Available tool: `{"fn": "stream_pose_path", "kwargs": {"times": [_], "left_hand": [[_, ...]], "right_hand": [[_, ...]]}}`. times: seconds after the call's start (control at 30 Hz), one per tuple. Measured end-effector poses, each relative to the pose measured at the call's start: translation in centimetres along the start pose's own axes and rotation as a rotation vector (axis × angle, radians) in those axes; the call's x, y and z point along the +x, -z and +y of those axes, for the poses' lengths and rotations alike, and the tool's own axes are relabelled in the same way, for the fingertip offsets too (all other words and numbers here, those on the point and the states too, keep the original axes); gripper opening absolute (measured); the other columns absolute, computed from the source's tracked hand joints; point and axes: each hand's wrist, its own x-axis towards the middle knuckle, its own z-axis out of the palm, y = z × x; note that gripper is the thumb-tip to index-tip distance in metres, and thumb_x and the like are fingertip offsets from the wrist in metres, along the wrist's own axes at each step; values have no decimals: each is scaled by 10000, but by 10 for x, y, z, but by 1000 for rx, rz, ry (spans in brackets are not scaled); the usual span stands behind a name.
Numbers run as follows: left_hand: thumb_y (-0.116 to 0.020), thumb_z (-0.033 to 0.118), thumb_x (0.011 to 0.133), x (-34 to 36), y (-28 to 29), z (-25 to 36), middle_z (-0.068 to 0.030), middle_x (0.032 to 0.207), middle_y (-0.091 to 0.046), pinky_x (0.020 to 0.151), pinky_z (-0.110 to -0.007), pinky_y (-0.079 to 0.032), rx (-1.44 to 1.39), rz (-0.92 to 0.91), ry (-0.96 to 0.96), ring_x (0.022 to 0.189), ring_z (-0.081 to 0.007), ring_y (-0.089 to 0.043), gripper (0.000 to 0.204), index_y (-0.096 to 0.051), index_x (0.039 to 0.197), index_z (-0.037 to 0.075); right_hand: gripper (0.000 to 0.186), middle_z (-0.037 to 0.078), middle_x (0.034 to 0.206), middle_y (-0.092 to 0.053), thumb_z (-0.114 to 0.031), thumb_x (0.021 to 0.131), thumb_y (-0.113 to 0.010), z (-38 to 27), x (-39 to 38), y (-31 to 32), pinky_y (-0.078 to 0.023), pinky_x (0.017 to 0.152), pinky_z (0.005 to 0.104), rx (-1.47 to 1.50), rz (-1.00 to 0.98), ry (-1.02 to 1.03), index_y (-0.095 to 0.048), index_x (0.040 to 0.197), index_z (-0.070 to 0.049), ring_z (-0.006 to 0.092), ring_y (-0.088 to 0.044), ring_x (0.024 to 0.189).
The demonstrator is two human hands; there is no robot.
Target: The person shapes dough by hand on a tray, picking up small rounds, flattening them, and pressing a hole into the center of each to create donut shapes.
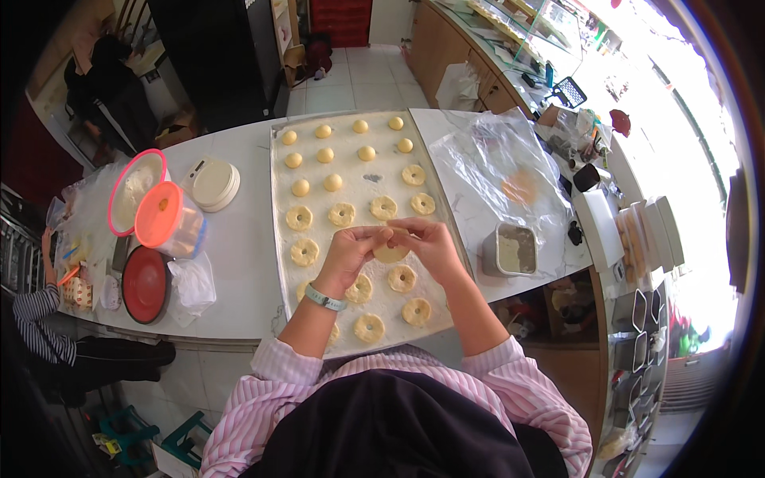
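Both my hands hold a flattened piece of dough [391,252] above a large floured tray [371,178]. My left hand [347,253] pinches its left edge, with a pale wristband [325,300] on that wrist. My right hand [431,245] grips the right edge, and its fingers meet the left ones at the top. Fingers partly hide the dough, so I cannot tell how wide its hole is. Smooth dough balls [332,182] lie in rows on the tray's far part. Several dough rings [383,208] lie around and below my hands, some covered by my left forearm.
Right of the tray stand a metal tin [516,249] and a crumpled plastic sheet [518,151]. On the left are a kitchen scale [211,184], an orange-lidded tub [159,213], a pink-rimmed bowl [137,191] and a red round pan [145,284]. Another person's striped sleeve [36,319] shows far left.
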Motion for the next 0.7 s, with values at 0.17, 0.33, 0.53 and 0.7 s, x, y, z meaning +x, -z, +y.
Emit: {"fn": "stream_pose_path", "kwargs": {"times": [0.17, 0.33, 0.53, 0.7], "left_hand": [[-685, 119, 808, 1, 1, 1, -98, 887, -663, 739, -261, -532, 4, 89, -16, 813, -153, -642, 232, -646, 971, -43], [-686, 123, 809, 3, 1, -2, -98, 867, -665, 742, -271, -534, -17, 53, -12, 814, -156, -640, 226, -649, 950, -50], [-698, 136, 800, 5, 4, 2, -99, 862, -666, 747, -286, -539, 56, 0, 50, 800, -166, -643, 235, -651, 930, -54], [-696, 156, 805, 7, 4, 3, -103, 854, -666, 744, -291, -540, 18, 61, 31, 792, -166, -645, 251, -651, 928, -58]], "right_hand": [[264, 71, 879, -663, -82, 813, -666, 0, 0, 7, -485, 726, 237, 3, 91, -60, -631, 1048, 34, 103, -611, 798], [271, 71, 877, -664, -82, 813, -667, -2, -2, 4, -486, 720, 233, -48, 29, -45, -630, 1055, 33, 101, -610, 801], [251, 70, 878, -665, -69, 812, -660, 1, 0, 1, -484, 714, 234, -74, -27, 16, -642, 1044, 25, 99, -607, 801], [253, 73, 872, -671, -87, 808, -668, 10, 7, 7, -480, 721, 234, -68, 91, -57, -648, 1035, 23, 99, -610, 820]]}}
